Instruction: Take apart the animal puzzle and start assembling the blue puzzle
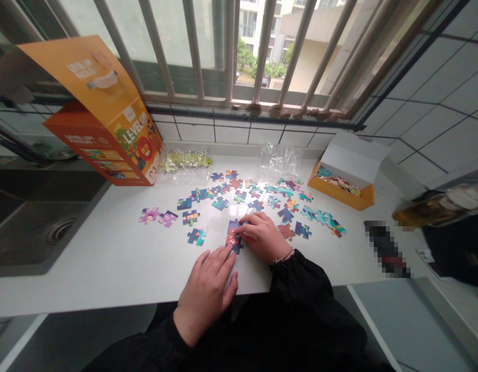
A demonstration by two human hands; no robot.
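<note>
Two joined jigsaw puzzle pieces [233, 241], dark blue with red figures, lie on the white counter in front of me. My right hand [263, 236] closes its thumb and fingertips on the right side of the upper piece, covering part of it. Flat on the counter, my left hand [208, 282] has its fingers stretched out, the tips touching the lower left edge of the joined pieces. Loose puzzle pieces [220, 203] spread in an arc beyond both hands. A blue and teal piece [196, 236] lies left of the pair, and a brown piece [287, 231] sits just right of my right hand.
An orange puzzle box [123, 139] stands open at the back left, beside a sink [49, 243]. Clear plastic bags [280, 161] lie by the tiled wall. At right are a small open box of pieces [341, 188], a pixelated dark object [386, 250] and a bottle [436, 206].
</note>
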